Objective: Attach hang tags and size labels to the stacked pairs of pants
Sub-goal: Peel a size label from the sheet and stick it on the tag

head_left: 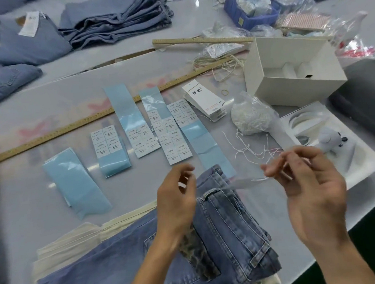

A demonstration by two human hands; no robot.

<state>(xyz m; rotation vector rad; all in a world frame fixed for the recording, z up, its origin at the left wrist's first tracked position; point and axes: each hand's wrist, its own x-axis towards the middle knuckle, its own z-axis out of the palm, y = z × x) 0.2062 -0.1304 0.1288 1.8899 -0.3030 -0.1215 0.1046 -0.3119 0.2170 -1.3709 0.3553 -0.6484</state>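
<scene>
1. Left hand (174,199): bare, no glove, ring or watch in view; forearm uncovered.
2. Right hand (312,191): likewise bare; a small reddish mark sits on one finger.

Two hands, left (174,199) and right (312,184). Five blue label strips (125,110); three carry white size labels (177,142). Two wooden rulers (71,127), one white box (292,69), one stack of hang tags (203,99), one blue bin (247,17) at upper right.

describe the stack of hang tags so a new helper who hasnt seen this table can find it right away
Start at the open white cardboard box on the table's right side. Just left of it lies the stack of hang tags, beside the bag of white string loops. Unlike the blue-backed size label sheets, these are tall white cards with black brush lettering.
</scene>
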